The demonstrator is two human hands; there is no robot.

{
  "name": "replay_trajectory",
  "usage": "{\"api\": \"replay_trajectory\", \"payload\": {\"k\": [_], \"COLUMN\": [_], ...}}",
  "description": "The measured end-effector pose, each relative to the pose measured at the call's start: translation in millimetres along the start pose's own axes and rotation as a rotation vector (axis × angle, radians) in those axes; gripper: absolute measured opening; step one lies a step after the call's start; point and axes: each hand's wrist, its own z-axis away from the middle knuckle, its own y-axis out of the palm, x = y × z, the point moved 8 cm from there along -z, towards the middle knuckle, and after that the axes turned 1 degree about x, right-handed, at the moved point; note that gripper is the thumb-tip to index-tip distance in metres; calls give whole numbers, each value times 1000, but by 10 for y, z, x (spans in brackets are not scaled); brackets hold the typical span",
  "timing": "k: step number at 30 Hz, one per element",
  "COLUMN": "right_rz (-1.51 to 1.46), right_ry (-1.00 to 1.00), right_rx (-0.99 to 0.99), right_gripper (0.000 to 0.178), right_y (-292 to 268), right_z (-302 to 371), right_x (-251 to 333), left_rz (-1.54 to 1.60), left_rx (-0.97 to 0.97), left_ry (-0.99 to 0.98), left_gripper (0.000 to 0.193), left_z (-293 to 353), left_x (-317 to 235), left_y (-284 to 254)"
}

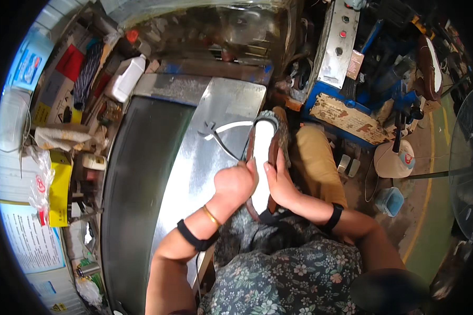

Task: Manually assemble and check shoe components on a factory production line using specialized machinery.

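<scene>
A brown shoe upper (273,149) with a long white sole face (263,152) turned up sits upright before me, its toe end pointing away and its heel end toward my lap. My left hand (235,184) is closed in a fist at its left side, thumb pressed on the brown edge; what lies inside the curled fingers is hidden. My right hand (282,185) lies along the opposite side, thumb on the edge and fingers round the side. Beyond my left hand, a pair of pincers (219,139) rests on a shiny metal sheet (186,173), one handle reaching toward my knuckles.
A dark conveyor belt (136,199) runs along the left. Beyond it are a white bottle (127,79) and a yellow box (61,189). A machine with a button panel (339,44) stands at the far right, near a white jug (393,160) and a blue tub (390,201).
</scene>
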Motion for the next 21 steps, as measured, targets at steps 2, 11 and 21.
{"api": "replay_trajectory", "payload": {"k": [2,11,21], "right_rz": [-14,86,-85], "right_ry": [-109,-67,-181], "right_rx": [-13,46,2], "right_gripper": [73,73,63], "right_y": [-52,51,30], "right_z": [-25,50,80], "right_x": [173,187,-38], "left_rz": [24,-146,788], "left_rx": [-31,50,122], "left_ry": [74,111,239], "left_gripper": [57,60,64], "left_z": [-54,-469,148], "left_x": [9,-113,220], "left_y": [-13,-253,550]}}
